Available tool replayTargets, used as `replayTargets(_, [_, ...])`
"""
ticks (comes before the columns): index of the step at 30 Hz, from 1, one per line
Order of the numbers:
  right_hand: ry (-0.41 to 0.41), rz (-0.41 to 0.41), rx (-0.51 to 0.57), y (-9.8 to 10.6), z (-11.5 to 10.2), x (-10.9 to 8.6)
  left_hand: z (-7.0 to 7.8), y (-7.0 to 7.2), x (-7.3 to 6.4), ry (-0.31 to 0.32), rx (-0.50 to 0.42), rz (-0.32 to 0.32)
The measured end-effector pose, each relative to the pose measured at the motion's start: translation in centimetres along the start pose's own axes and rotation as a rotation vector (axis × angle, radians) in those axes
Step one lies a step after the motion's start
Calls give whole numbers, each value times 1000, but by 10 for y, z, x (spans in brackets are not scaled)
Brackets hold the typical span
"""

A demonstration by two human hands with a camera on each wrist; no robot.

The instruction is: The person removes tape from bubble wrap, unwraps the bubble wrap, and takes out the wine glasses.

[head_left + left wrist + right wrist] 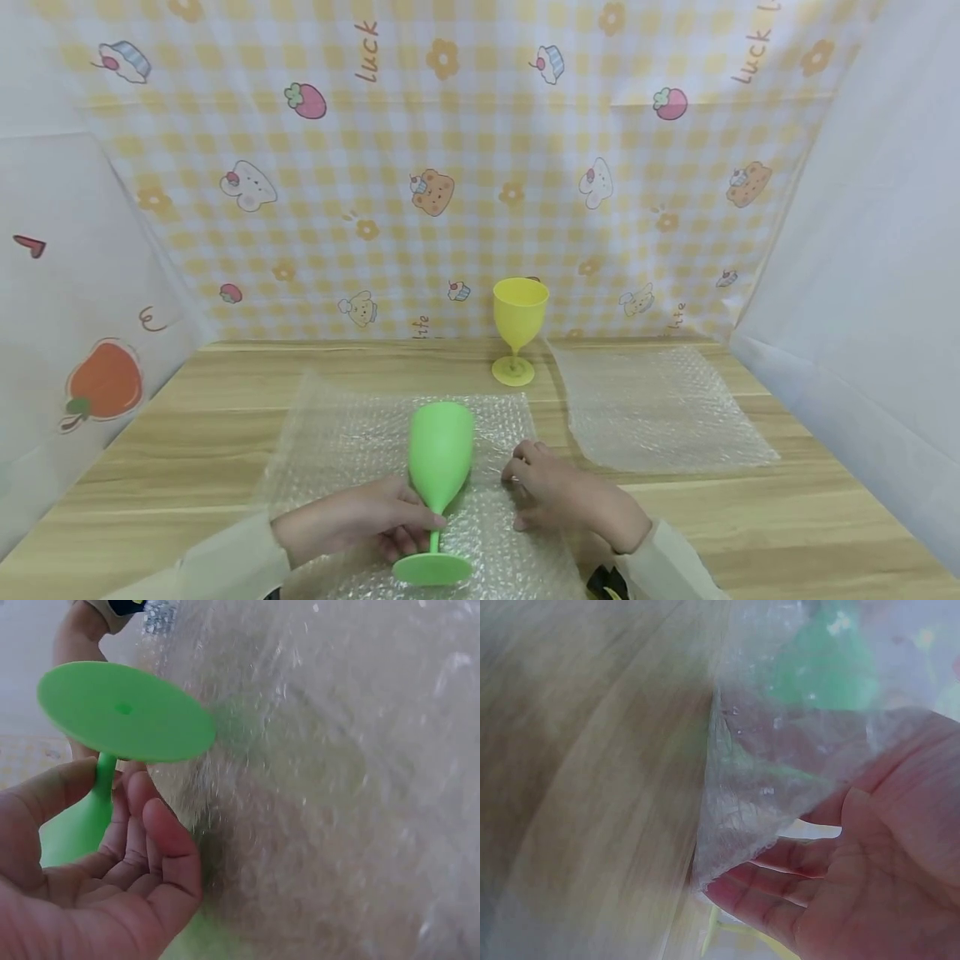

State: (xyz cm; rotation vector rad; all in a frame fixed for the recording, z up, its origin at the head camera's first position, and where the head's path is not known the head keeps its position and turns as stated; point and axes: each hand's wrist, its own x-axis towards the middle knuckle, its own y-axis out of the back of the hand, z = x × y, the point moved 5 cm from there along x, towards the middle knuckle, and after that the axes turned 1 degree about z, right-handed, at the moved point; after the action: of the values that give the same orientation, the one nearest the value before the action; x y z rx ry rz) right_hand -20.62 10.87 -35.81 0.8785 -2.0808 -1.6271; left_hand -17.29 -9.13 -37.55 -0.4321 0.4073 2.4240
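A green plastic goblet [441, 450] lies on its side over a sheet of bubble wrap [345, 442], bowl pointing away and round foot toward me. My left hand [375, 518] pinches its stem between thumb and fingers. Seen from the left wrist, the goblet's foot [124, 712] stands out above the curled fingers [169, 832]. At the sheet's right edge is my right hand [558, 492], fingers bent. In the right wrist view, this hand holds the raised edge of the bubble wrap [757, 795], with part of the hand showing through the clear film.
A yellow goblet [519, 312] stands upright at the back of the wooden table [187, 442], near the checked backdrop [480, 142]. Another bubble wrap sheet [652, 408] lies flat on the right. White cloth walls [847, 250] border both sides.
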Motion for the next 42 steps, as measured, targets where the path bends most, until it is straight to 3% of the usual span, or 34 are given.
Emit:
replayTargets(6, [-2,-3,-4,0,-1,0,-5,-2,0,18,-132,-16])
replayTargets(15, [-1,0,3,0,-2,1,-2,1,-4,-30,-208,-26])
replayTargets(18, [6,5,5,1,-3,1,2,5,-4,-55,-222,4])
replayTargets(28, [10,5,-16,2,-2,1,21,21,-9,-143,-212,86])
replayTargets(35, [5,1,-12,2,-2,0,38,30,-11,-217,-115,157])
replayTargets(42, [1,-1,-7,2,-2,-1,47,36,-13,-247,-32,221])
